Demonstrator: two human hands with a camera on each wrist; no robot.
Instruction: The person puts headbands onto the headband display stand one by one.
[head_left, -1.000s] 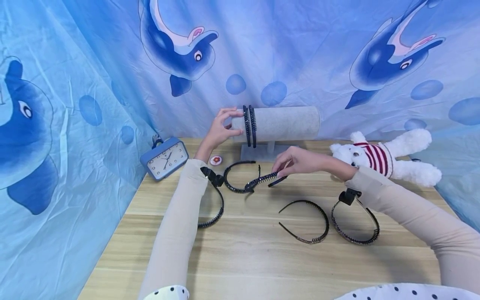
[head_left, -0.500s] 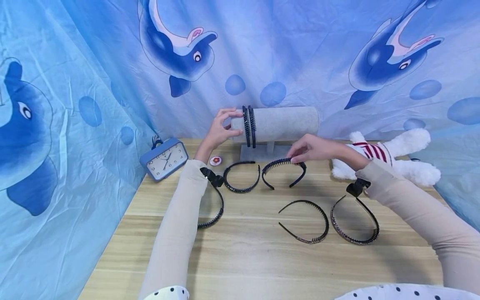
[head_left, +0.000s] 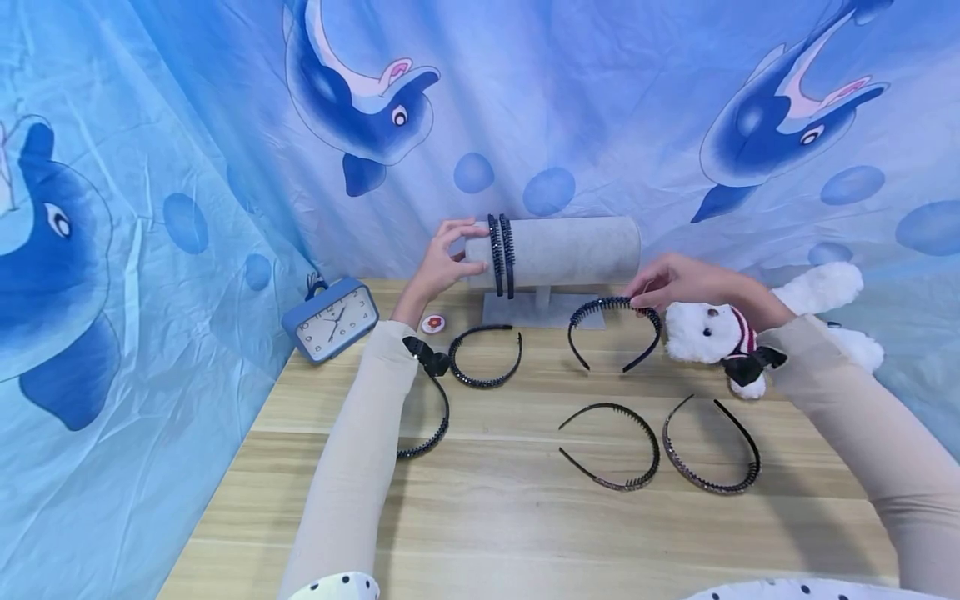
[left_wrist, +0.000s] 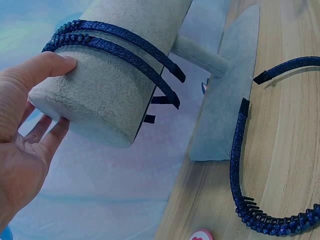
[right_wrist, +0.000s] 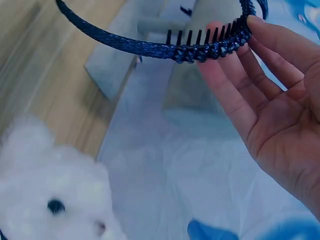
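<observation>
We've got our left hand (head_left: 441, 263) gripping one end of the grey velvety cylinder (head_left: 576, 250), our right hand (head_left: 684, 282) pinching a dark-blue beaded headband (right_wrist: 186, 53) near the other; hanging it looks like the step, and next likely calls for lining its open ends up over the cylinder.

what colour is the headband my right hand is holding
The headband is dark blue with a glittery look; the right wrist view shows it best.

I see a dark blue headband (right_wrist: 187, 53), beaded and toothed, arch up below the right hand's (head_left: 678, 279) pinch, its tips probably raised. Two similar bands (head_left: 509, 254) straddle the grey cylindrical stand (head_left: 573, 250), just right of the left hand's (head_left: 442, 260) grip.
</observation>
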